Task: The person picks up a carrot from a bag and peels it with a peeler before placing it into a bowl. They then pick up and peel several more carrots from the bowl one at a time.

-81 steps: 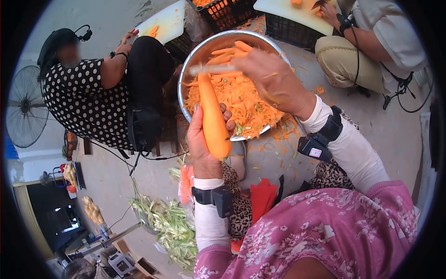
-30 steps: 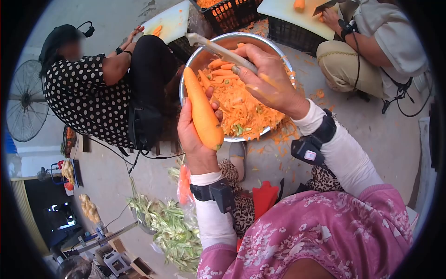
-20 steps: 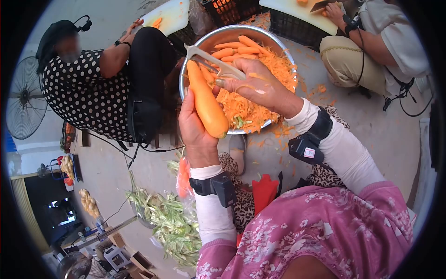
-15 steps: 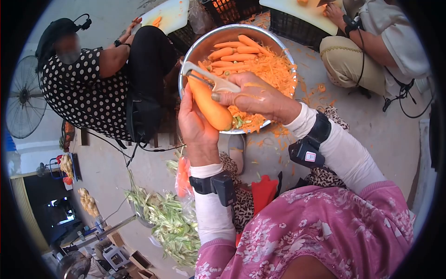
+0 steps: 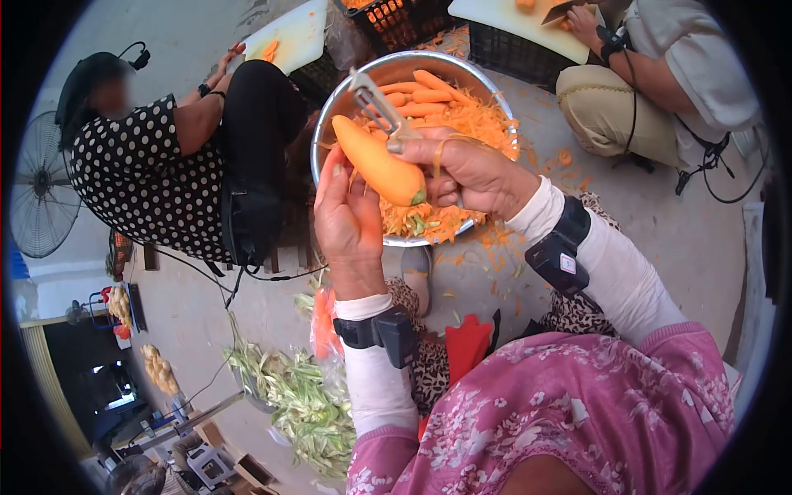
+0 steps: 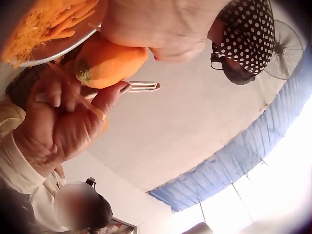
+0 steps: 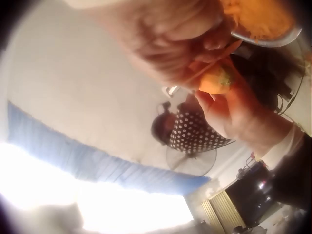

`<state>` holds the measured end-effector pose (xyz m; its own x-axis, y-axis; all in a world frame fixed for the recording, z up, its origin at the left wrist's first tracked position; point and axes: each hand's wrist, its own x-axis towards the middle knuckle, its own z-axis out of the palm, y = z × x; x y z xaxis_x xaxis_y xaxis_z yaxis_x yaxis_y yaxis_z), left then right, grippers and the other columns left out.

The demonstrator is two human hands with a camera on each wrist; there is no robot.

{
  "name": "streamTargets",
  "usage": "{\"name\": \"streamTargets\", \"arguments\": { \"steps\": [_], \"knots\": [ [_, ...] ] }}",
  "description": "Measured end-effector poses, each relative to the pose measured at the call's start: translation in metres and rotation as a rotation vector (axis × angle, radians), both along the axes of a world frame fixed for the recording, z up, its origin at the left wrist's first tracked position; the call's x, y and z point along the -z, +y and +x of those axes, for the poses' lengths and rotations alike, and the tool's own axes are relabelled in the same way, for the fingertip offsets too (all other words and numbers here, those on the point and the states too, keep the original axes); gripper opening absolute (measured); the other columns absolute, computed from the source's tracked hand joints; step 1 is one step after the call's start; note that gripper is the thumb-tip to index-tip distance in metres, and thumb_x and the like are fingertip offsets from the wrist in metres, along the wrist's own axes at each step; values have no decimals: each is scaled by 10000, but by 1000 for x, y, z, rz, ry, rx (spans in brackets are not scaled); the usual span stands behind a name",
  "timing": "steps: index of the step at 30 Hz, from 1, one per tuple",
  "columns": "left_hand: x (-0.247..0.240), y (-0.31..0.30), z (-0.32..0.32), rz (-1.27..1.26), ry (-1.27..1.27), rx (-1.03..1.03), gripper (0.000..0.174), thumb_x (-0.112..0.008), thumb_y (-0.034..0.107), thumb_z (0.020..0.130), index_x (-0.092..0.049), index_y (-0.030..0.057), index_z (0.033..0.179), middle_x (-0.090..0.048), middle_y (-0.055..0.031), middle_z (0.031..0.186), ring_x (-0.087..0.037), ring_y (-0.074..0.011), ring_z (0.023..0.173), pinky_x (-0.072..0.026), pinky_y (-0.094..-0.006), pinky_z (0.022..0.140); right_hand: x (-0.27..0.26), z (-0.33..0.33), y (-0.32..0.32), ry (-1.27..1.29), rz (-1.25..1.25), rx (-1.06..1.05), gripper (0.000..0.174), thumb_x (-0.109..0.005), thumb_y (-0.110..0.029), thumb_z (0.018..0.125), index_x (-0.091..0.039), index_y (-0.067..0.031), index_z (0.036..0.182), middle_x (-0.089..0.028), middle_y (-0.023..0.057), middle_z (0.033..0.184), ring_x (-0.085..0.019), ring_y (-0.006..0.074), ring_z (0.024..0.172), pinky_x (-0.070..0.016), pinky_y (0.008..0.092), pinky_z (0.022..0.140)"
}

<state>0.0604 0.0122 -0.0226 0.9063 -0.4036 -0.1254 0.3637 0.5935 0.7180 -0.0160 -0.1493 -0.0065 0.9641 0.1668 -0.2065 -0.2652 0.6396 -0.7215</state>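
Concrete floor (image 5: 660, 239) lies under you, with a steel bowl (image 5: 429, 62) just ahead holding orange shavings (image 5: 429, 219) and a few peeled carrots (image 5: 422, 107). A person in a dotted dress (image 5: 140, 181) sits beyond it on your left, and green trimmings (image 5: 305, 404) lie heaped near your left knee.

You have the carrot (image 5: 378, 169) up over the bowl's near side, pointed end away from you and stem end towards your right. Your left hand (image 5: 346, 223) backs it with nearly straight fingers laid against its side rather than wrapped round it. Your right hand (image 5: 474, 173) is curled round the peeler (image 5: 375, 107), whose head sticks up past the carrot, and its lower fingers pinch the thick stem end.

Judge the carrot stiff and fairly light, but slick where the skin is off. The thick stem end looks like your surest place to hold.
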Motion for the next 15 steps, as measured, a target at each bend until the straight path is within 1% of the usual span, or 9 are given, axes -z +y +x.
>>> {"name": "streamTargets", "arguments": {
  "steps": [1, 2, 3, 5, 6, 8, 9, 11, 15],
  "knots": [
    [-1, 0, -1, 98, 41, -14, 365, -482, 105, 953, -440, -2, 1300, -552, -140, 1222, -518, -233, 1118, -400, -382, 971, 0, 0, -5, -10, 127, -14, 467, -605, -280, 896, -469, -75, 1293, -528, -41, 733, -345, -16, 427, -275, 142, 351],
    [-2, 0, -1, 197, 82, -27, 383, -511, 69, 935, -437, -1, 1304, -566, -139, 1196, -530, -224, 1082, -413, -364, 934, -2, -1, -8, -57, 127, -12, 392, -565, -272, 922, -497, -82, 1258, -534, -43, 733, -334, -20, 420, -284, 143, 344],
    [-2, 1, -2, 196, 78, -24, 383, -511, 69, 935, -437, -1, 1304, -566, -139, 1196, -530, -224, 1082, -413, -364, 934, -4, -2, -10, -62, 126, -9, 392, -565, -272, 922, -497, -82, 1258, -534, -43, 733, -334, -20, 420, -284, 143, 344],
    [-1, 1, -2, 247, 86, -25, 418, -563, 36, 898, -452, 16, 1300, -595, -121, 1150, -553, -197, 987, -419, -328, 858, -4, -4, -13, -68, 150, 18, 359, -562, -271, 924, -509, -88, 1229, -533, -43, 729, -332, -18, 419, -293, 141, 348],
    [-1, 1, -3, 246, 81, -21, 418, -563, 36, 898, -452, 16, 1300, -595, -121, 1150, -553, -197, 987, -419, -328, 858, -4, -6, -14, -72, 148, 22, 359, -562, -271, 924, -509, -88, 1229, -533, -43, 729, -332, -18, 419, -293, 141, 348],
    [0, 2, -3, 254, 100, -42, 390, -598, 24, 876, -502, 31, 1254, -617, -102, 1103, -569, -174, 929, -431, -302, 800, -4, -7, -14, -38, 163, 52, 348, -565, -275, 923, -517, -78, 1205, -534, -40, 731, -331, -18, 419, -296, 140, 347],
    [2, 3, -1, 253, 98, -43, 390, -598, 24, 876, -502, 31, 1254, -617, -102, 1103, -569, -174, 929, -431, -302, 800, -5, -8, -14, -40, 162, 51, 348, -565, -275, 923, -517, -78, 1205, -534, -40, 731, -331, -18, 419, -296, 140, 347],
    [6, 4, 1, 234, 104, -28, 339, -616, 23, 863, -550, 44, 1195, -620, -81, 1081, -569, -152, 894, -438, -288, 760, -7, -9, -14, -72, 149, 62, 259, -599, -298, 899, -547, -99, 1055, -533, -45, 727, -333, -12, 425, -281, 142, 365],
    [6, 1, -1, 283, 91, -49, 303, -621, 21, 857, -570, 44, 1155, -617, -68, 1068, -570, -142, 890, -442, -275, 735, -10, -12, -11, -71, 116, 99, 283, -620, -303, 888, -546, -93, 1062, -537, -40, 736, -346, -9, 432, -284, 145, 370]
  ]
}}
